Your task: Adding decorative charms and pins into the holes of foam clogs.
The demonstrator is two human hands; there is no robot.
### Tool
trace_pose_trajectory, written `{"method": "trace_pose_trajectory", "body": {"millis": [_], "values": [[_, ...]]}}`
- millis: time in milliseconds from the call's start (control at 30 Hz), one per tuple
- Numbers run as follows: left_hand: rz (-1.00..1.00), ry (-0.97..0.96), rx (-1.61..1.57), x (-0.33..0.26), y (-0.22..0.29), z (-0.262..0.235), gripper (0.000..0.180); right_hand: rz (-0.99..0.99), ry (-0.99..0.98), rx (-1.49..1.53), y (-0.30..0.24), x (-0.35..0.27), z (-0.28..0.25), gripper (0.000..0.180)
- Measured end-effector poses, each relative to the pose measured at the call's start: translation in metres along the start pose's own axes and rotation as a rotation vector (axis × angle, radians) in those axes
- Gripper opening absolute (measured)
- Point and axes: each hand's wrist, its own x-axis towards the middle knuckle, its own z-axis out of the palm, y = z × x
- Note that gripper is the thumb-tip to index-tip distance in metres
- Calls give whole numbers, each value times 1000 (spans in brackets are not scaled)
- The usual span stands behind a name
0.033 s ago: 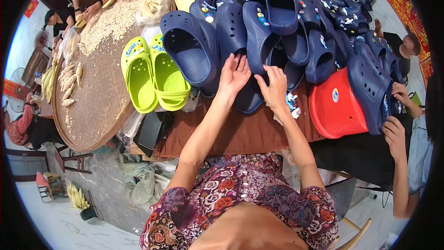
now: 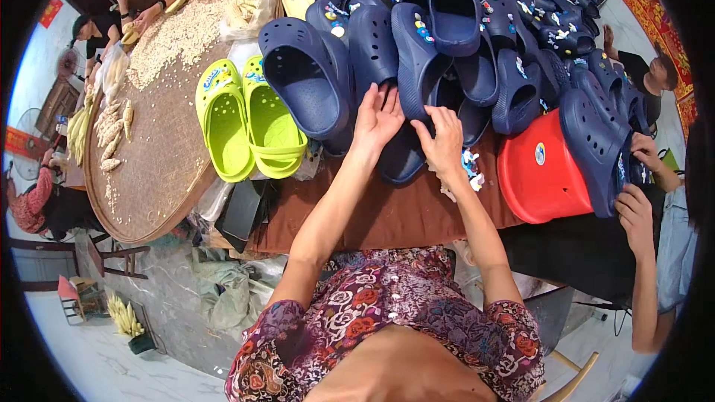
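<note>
My left hand (image 2: pixel 378 123) lies palm up with its fingers stretched out. Its fingertips reach under the heel end of a navy clog (image 2: pixel 372 48) that leans on the pile. Just to the right, my right hand (image 2: pixel 443 140) has its thumb apart from its loosely bent fingers, which touch the heel of another navy clog (image 2: pixel 414 59) with small charms on it. Below both hands, a further navy clog (image 2: pixel 403 158) lies partly hidden on the brown cloth (image 2: pixel 342 212). A larger navy clog (image 2: pixel 302 78) stands to the left of my left hand.
Lime-green clogs (image 2: pixel 226 123) stand at left beside a round woven tray (image 2: pixel 167 179) with corn kernels. At right, a red plastic container (image 2: pixel 540 179) supports a navy clog (image 2: pixel 596 145), near another person's hands (image 2: pixel 634 212). More people sit at far left.
</note>
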Motion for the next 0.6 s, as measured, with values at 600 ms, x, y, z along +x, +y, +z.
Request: {"method": "trace_pose_trajectory", "body": {"millis": [600], "values": [[124,44,55,-47,-18,12,26,139,36,425,-10,34,-18,22]]}}
